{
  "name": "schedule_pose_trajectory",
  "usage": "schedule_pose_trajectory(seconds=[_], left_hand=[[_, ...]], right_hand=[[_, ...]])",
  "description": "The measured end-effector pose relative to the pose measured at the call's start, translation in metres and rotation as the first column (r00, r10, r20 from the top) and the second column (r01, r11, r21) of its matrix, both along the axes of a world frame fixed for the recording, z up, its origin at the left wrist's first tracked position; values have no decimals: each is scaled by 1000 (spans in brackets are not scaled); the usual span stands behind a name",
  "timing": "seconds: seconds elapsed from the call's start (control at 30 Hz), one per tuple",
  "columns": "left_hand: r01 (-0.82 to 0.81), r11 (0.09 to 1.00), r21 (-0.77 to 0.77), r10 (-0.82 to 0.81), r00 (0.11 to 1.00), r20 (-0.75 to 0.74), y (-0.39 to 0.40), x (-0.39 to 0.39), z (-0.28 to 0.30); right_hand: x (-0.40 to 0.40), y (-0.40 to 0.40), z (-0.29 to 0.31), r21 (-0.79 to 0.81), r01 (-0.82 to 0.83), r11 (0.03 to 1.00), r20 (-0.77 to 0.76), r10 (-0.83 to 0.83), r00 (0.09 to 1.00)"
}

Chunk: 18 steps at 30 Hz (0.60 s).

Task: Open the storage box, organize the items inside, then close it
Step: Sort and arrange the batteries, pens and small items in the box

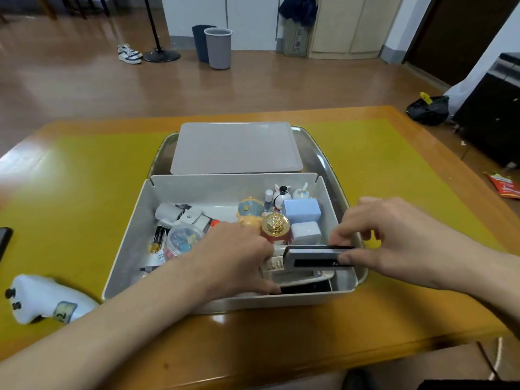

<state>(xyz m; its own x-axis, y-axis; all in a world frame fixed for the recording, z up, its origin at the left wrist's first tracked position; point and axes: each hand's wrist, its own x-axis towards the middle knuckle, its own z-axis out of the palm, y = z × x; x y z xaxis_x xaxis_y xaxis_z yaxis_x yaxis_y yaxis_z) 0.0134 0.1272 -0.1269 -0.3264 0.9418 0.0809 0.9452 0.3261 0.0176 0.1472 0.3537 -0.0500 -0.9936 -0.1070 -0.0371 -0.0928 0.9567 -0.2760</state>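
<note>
The white storage box [132,235] stands open on a metal tray, its grey lid [236,149] lying flat behind it. Inside are two pale blue boxes [302,211], a gold-topped red jar [275,225], small figurines [249,211], batteries [157,239], a round clear case of clips [183,239] and white chargers [183,215]. My right hand [394,235] pinches a flat black-and-silver box [315,257] at its right end, over the box's front right corner. My left hand [239,260] reaches into the box, fingers curled around items under that flat box; what it holds is hidden.
A white handheld controller [42,298] lies on the yellow table mat [84,178] at the left, and a dark device [4,239] sits at the left edge. A red packet [505,187] lies at the table's right. Two bins [218,47] stand on the floor beyond.
</note>
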Motion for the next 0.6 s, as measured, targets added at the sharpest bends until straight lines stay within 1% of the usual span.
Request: schedule_pose_trajectory(seconds=[0.07, 0.13, 0.2, 0.3, 0.37, 0.5, 0.6], left_hand=[[23, 1000, 6, -23, 999, -26, 1, 0, -3], [34, 999, 41, -33, 999, -8, 0, 1, -5], [42, 998, 40, -45, 997, 61, -4, 0, -5], [85, 995, 44, -91, 981, 174, -9, -5, -3], [107, 992, 59, -117, 971, 206, -11, -6, -1], [149, 985, 92, -159, 980, 117, -12, -4, 1], [189, 980, 66, -194, 979, 69, -12, -4, 4]], right_hand=[[1, -4, -10, 72, -52, 996, 30, 50, 998], [0, -10, -23, 159, -102, 982, 70, 92, 993], [-2, -13, -29, 195, -129, 972, 104, 110, 988], [-5, -13, -31, 223, -134, 966, 106, 112, 988], [-7, -15, -33, 256, -145, 956, 105, 121, 987], [-14, -20, -40, 277, -187, 942, 117, 160, 980], [-17, -16, -37, 250, -209, 945, 135, 180, 974]])
